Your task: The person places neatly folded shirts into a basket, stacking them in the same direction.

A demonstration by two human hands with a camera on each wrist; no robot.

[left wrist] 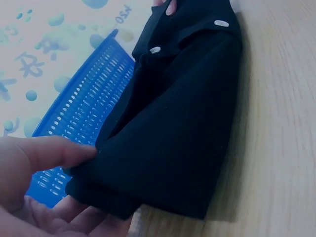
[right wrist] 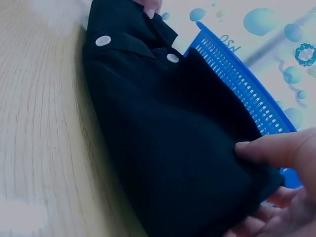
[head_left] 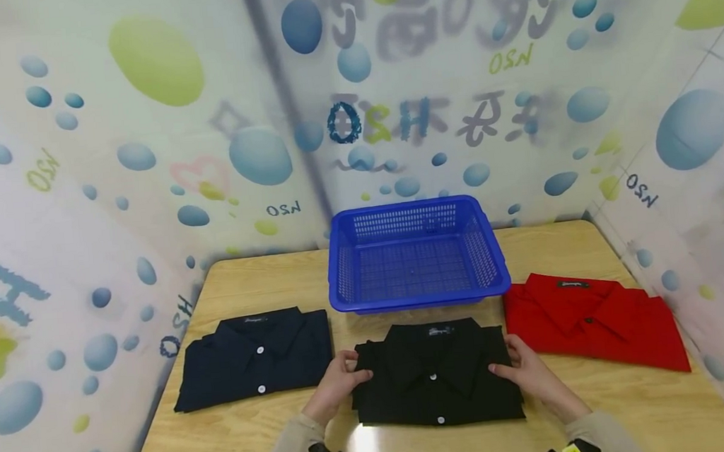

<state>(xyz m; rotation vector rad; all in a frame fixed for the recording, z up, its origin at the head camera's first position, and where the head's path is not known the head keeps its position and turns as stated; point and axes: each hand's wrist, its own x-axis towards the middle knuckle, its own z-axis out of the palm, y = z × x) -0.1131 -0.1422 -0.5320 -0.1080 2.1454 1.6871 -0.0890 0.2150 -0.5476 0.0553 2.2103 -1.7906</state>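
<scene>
- I see the black folded shirt (head_left: pixel 407 393) over the near part of the wooden table (head_left: pixel 257 440), its collar toward 12 o'clock; I cannot tell whether its ends touch the wood.
- Left hand (head_left: pixel 342 380): clamped on the shirt's 9 o'clock edge; my left wrist view shows the thumb above, fingers beneath.
- Right hand (head_left: pixel 526 369): clamped likewise on the 3 o'clock edge, thumb uppermost in my right wrist view.
- Blue perforated basket (head_left: pixel 419 301): at 12 o'clock from the black shirt, near its collar.
- Navy folded shirt (head_left: pixel 233 371): at 9 o'clock, beyond the left hand.
- Red folded shirt (head_left: pixel 619 333): at 3 o'clock, just beside the right hand.
- Bubble-printed backdrop (head_left: pixel 364 176): behind the basket, at 12 o'clock.
</scene>
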